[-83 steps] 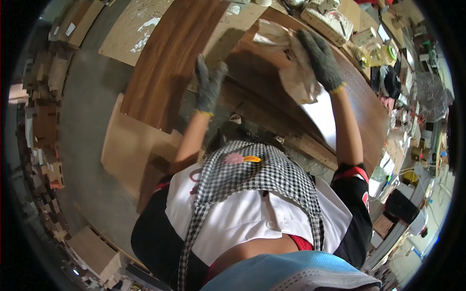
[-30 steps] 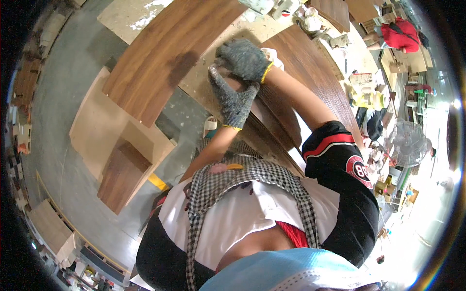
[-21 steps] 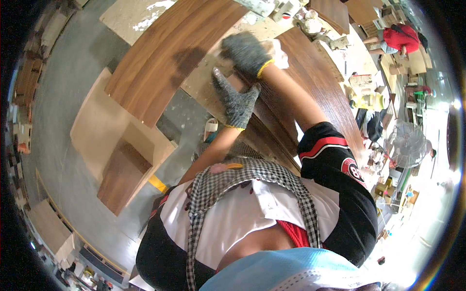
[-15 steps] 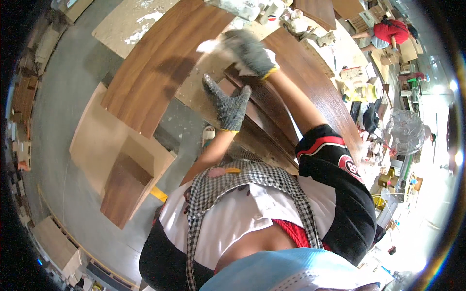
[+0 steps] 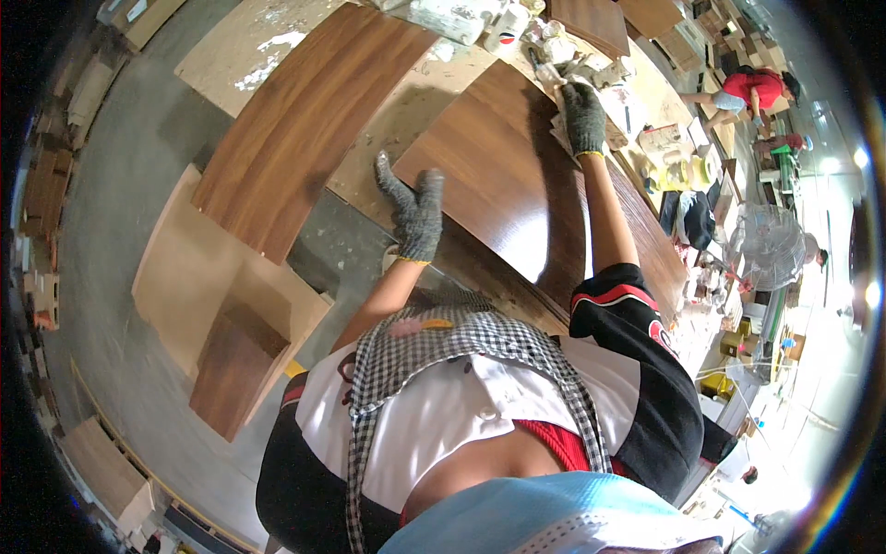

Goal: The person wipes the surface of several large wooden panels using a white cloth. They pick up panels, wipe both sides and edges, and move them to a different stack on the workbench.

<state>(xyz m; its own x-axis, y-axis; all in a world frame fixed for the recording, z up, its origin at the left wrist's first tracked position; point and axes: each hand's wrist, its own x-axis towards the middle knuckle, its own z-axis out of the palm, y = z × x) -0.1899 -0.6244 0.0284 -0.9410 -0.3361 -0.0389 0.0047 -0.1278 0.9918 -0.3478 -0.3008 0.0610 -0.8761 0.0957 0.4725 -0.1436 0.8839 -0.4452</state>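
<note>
On my distant feed I saw a flat, straight-edged board [image 5: 480,152] in glossy brown wood grain, glare whitening its near end. The left hand [image 5: 413,214], gloved in coarse grey knit, was empty, thumb and fingers spread wide, just beside the board's left corner. The right hand [image 5: 584,118], gloved alike, lay by its far right side over a pale, crumpled cloth [image 5: 560,135]; I couldn't tell how tightly it gripped.
</note>
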